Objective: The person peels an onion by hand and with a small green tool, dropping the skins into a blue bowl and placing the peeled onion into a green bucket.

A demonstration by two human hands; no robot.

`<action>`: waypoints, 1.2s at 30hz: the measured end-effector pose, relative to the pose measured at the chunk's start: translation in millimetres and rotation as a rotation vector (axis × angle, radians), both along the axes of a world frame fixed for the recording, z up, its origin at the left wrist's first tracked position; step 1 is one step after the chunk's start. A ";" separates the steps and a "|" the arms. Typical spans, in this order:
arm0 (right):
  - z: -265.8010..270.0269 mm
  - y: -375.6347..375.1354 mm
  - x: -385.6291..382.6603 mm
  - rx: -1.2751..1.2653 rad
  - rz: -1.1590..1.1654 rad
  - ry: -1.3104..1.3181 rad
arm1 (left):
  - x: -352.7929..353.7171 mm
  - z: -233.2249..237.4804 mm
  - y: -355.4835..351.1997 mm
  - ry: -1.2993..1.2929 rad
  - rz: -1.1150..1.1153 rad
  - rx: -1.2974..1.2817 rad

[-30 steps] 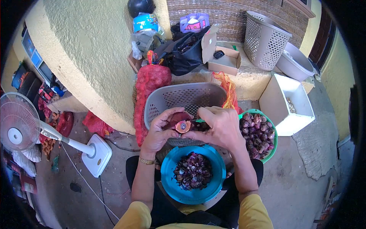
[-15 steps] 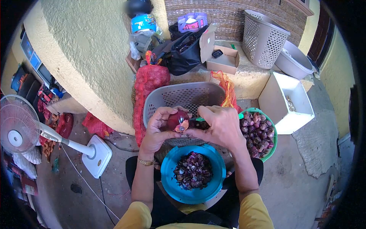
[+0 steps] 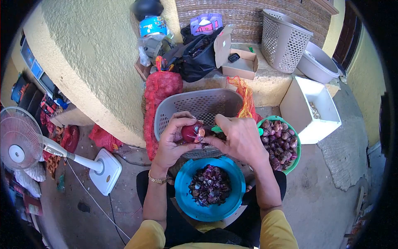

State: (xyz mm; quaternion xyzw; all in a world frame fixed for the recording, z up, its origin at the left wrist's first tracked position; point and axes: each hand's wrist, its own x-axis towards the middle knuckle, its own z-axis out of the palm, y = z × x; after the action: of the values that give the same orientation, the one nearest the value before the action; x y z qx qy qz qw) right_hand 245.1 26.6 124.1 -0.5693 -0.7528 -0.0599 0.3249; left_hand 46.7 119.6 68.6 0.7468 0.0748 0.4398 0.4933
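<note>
My left hand (image 3: 169, 140) is wrapped around a red onion (image 3: 190, 133), with a torn, paler end turned toward my right hand. In my right hand (image 3: 243, 139) is a small knife with a green handle (image 3: 217, 129); its blade is mostly hidden by the fingers. The right thumb reaches to the onion's end. Below both hands, a blue basin (image 3: 181, 184) between my legs holds onion skins and trimmings (image 3: 210, 185). Just beyond the hands stands a grey perforated basket (image 3: 195, 99). Right of it, a green basket (image 3: 297, 155) is full of red onions (image 3: 280, 143).
A red mesh sack (image 3: 163, 89) of onions leans at the grey basket's left. A white box (image 3: 296, 103) stands to the right. A fan (image 3: 97, 167) is on the left floor, its cord trailing toward me. The ledge behind bears a cardboard box (image 3: 244, 68) and a tall basket (image 3: 284, 41).
The onion has turned in my left hand, its pale end now facing more to the right. My right hand stays close beside it with the knife.
</note>
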 end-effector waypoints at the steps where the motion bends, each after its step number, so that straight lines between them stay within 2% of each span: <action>1: 0.0 0.3 0.4 -0.011 -0.002 0.004 | 2.7 0.8 -1.8 -0.044 -0.015 -0.022; 6: -2.8 1.7 3.7 -0.005 0.007 -0.059 | 8.5 -1.8 -1.3 -0.115 -0.063 -0.043; 11: -0.8 0.3 3.9 -0.058 -0.001 -0.004 | 0.8 6.7 -5.4 -0.010 -0.153 -0.081; 15: -5.3 1.5 4.7 -0.011 0.021 -0.067 | -10.3 8.1 -3.1 0.085 -0.126 -0.108; 18: 0.4 -1.8 2.0 -0.071 0.015 0.008 | -10.4 7.5 -3.0 0.109 -0.129 -0.119; 21: 4.8 -3.7 3.4 -0.097 0.042 0.029 | -5.5 5.1 -2.8 0.071 -0.107 -0.080; 24: 1.1 -1.6 4.2 -0.018 0.027 0.010 | -3.4 4.7 -3.6 0.024 -0.132 -0.078; 33: -0.2 -0.4 6.5 0.004 0.026 -0.043 | 2.9 0.1 -3.3 -0.052 -0.156 -0.148; 36: 1.3 -1.7 4.2 -0.002 0.008 0.016 | 2.5 -1.4 -2.8 -0.073 -0.143 -0.093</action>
State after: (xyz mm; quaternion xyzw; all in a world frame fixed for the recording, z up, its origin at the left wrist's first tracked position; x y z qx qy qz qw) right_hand 249.3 24.9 125.3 -0.5671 -0.7526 -0.0535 0.3304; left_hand 49.2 116.7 67.2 0.7098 0.0238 0.4266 0.5600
